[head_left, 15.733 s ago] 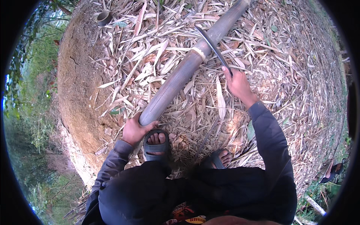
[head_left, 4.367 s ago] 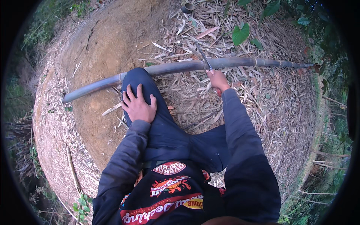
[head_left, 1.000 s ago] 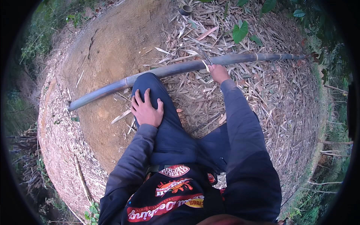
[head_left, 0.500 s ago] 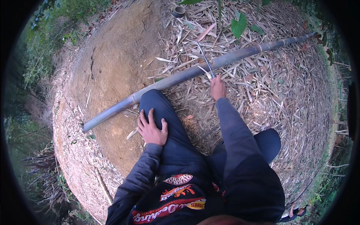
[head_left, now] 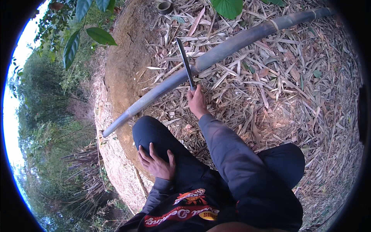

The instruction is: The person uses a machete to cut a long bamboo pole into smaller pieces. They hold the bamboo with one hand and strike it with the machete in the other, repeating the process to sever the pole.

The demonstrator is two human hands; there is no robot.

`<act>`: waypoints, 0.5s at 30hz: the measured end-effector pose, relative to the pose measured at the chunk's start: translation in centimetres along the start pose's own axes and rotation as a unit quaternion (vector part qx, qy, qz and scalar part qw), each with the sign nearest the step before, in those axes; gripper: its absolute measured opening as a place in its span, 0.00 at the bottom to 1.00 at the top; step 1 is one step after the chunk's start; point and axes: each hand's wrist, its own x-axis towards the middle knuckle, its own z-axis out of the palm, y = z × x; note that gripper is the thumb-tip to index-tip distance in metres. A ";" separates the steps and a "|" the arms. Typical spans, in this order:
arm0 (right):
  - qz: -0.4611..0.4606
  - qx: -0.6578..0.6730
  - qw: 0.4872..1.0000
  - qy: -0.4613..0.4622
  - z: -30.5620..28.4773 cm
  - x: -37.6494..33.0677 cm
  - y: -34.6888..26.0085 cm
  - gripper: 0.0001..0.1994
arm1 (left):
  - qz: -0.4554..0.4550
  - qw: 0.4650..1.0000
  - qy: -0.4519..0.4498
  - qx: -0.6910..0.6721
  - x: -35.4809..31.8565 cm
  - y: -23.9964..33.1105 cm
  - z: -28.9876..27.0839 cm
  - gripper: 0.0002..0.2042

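A long bamboo pole [head_left: 235, 43], grey-green with ringed joints, lies slantwise in front of me from near left to far right. My right hand [head_left: 198, 102] is closed round the handle of a machete [head_left: 184, 60]. Its dark, narrow blade points away from me and crosses over the pole just left of a joint; whether it touches the bamboo I cannot tell. My left hand [head_left: 157, 162] lies on my bent left knee with its fingers spread, holding nothing.
Dry bamboo leaves and strips [head_left: 270, 92] cover the ground to the right. Bare brown soil [head_left: 127, 62] slopes at the left. A small round pot-like thing [head_left: 165, 7] sits at the far edge. Stacked sticks [head_left: 91, 166] and leafy branches [head_left: 71, 46] stand left.
My view has swung, shifting the scene. The machete has turned so more of its blade's flat shows, and it remains near the same joint. My left hand stays on the knee.
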 end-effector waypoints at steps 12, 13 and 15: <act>0.014 0.103 0.994 0.038 -12.2 5.4 -4.7 0.18 | 0.030 0.981 0.058 -0.184 11.6 7.1 -10.9 0.19; 0.098 0.174 0.980 0.023 -13.2 7.1 -4.4 0.18 | 0.063 0.968 0.035 -0.241 14.1 8.8 -11.0 0.17; 0.190 0.262 0.946 -0.011 -15.4 9.3 -4.0 0.19 | 0.120 0.939 -0.010 -0.321 17.4 11.6 -8.1 0.13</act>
